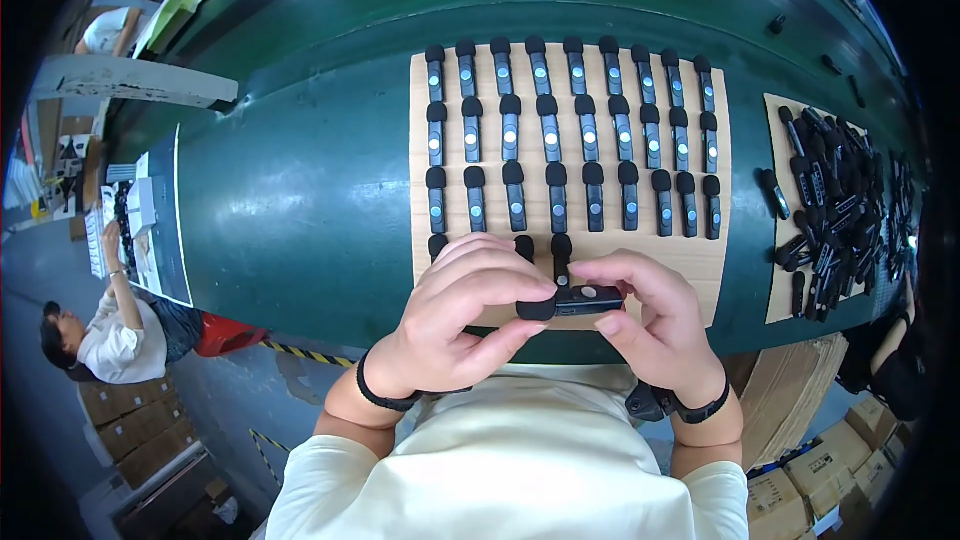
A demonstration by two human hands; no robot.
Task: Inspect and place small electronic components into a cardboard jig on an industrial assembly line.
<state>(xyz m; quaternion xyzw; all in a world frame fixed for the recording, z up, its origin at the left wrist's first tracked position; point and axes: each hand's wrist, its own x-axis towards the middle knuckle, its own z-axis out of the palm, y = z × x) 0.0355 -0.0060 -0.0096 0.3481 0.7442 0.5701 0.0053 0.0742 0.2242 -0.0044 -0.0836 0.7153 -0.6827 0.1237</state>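
Both my hands hold one small black clip-on microphone [590,303] sideways, over the near edge of a cardboard sheet [690,285]. Thumb and fingers of my left hand [450,305] pinch its black foam cover at the left end. My right hand [662,315] grips the opposite end between thumb and fingers. Beyond them, similar foam-topped microphones lie in rows on the cardboard, such as one in the middle [551,139], each with a pale round spot. Another microphone [562,255] of the nearest row is partly hidden behind the held one, and my left hand covers part of that row.
At the right, a second cardboard sheet [785,302] carries a heap of black microphones [835,205]. One loose microphone [774,194] lies beside it on the green table [300,200]. A grey metal bar [140,78] juts in at the left. A co-worker [120,335] works farther left.
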